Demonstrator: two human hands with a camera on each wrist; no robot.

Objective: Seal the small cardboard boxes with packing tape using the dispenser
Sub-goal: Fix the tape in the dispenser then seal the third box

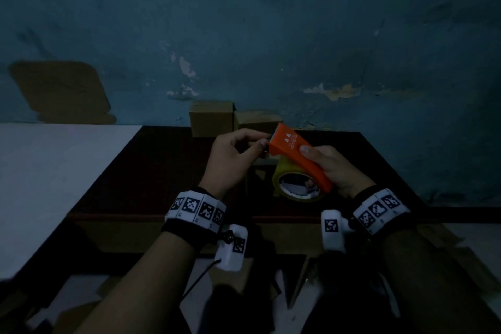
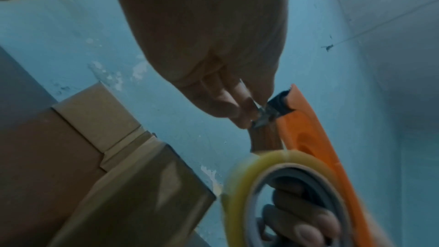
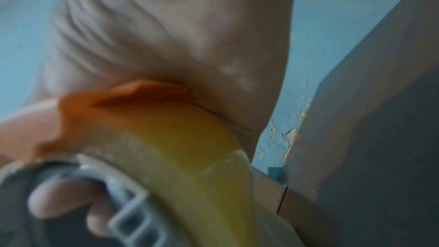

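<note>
My right hand (image 1: 322, 163) grips an orange tape dispenser (image 1: 295, 154) above the dark table, thumb on top. Its fingers (image 2: 304, 221) reach through the core of the yellowish tape roll (image 1: 295, 187). At the dispenser's toothed front edge, my left hand (image 1: 264, 141) pinches the loose tape end (image 2: 261, 117). Two small cardboard boxes (image 1: 211, 119) (image 1: 257, 120) stand at the table's far edge against the blue wall, just beyond the hands. In the right wrist view my palm (image 3: 166, 35) wraps the dispenser (image 3: 118, 104) and roll (image 3: 190, 157).
The dark table (image 1: 162, 171) runs from the boxes back to me. A white surface (image 1: 54, 171) adjoins it on the left. A flat cardboard sheet (image 1: 59, 92) leans on the wall at far left. Flattened cardboard pieces (image 1: 447, 247) lie low near my arms.
</note>
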